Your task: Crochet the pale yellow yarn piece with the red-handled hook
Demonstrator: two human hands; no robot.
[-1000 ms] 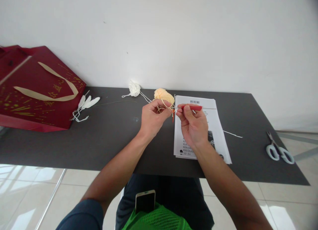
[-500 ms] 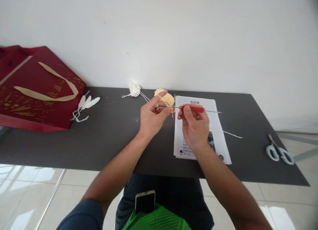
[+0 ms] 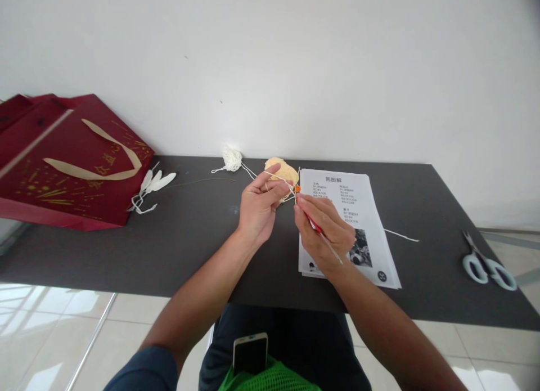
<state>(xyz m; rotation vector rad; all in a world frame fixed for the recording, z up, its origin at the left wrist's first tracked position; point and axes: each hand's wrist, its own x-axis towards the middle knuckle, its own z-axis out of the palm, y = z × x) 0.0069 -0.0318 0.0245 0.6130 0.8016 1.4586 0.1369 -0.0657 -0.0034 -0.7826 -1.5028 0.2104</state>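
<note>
A strand of white yarn [image 3: 283, 178] runs over the raised index finger of my left hand [image 3: 259, 208], whose thumb and other fingers are closed on yarn. My right hand [image 3: 324, 230] grips a crochet hook [image 3: 314, 224] by its red handle, its bare metal end slanting down toward my wrist. The hook's tip meets the yarn between both hands, though its detail is too small to make out. Just behind my fingertips lies a pale yellow ball of yarn [image 3: 287, 170]. A small orange piece [image 3: 297, 189] shows beside the right fingertips.
Printed pattern sheets [image 3: 367, 205] lie under my right hand. Scissors [image 3: 488, 263] rest near the table's right edge. On the left stand a red paper bag [image 3: 84, 166] and small white crocheted pieces [image 3: 156, 182]. A white yarn bundle [image 3: 232, 158] sits by the wall. A phone [image 3: 250, 351] is at my lap.
My right hand has turned and moved closer to the left, swinging the hook from nearly level to a steep slant. The whole view has shifted slightly.
</note>
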